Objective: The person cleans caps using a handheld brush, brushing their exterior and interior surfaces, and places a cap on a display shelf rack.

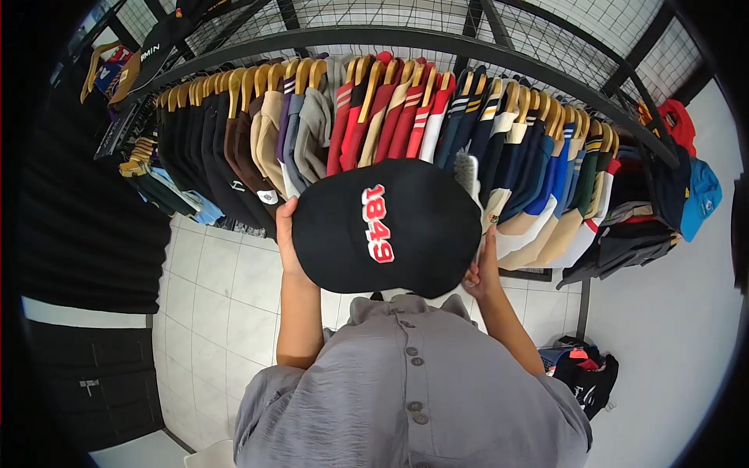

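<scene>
A black cap (331, 234) with "1849" in red and white embroidery is held up in front of my chest. My left hand (286, 238) grips its left edge, thumb on the near side and the other fingers hidden behind the cap. At the cap's right edge, my right hand (485, 269) is closed on a brush with pale grey bristles (466, 171). The bristles rise beside the cap's upper right edge. Most of the brush handle is hidden, and I cannot tell whether the right fingers also touch the cap.
Behind the cap, a long row of jackets (394, 129) on wooden hangers hangs from a black metal rack (374, 37). Caps hang at both ends, including a blue cap (702, 199). Dark clothing (581, 374) lies in a pile at the lower right, on the tiled floor (211, 312).
</scene>
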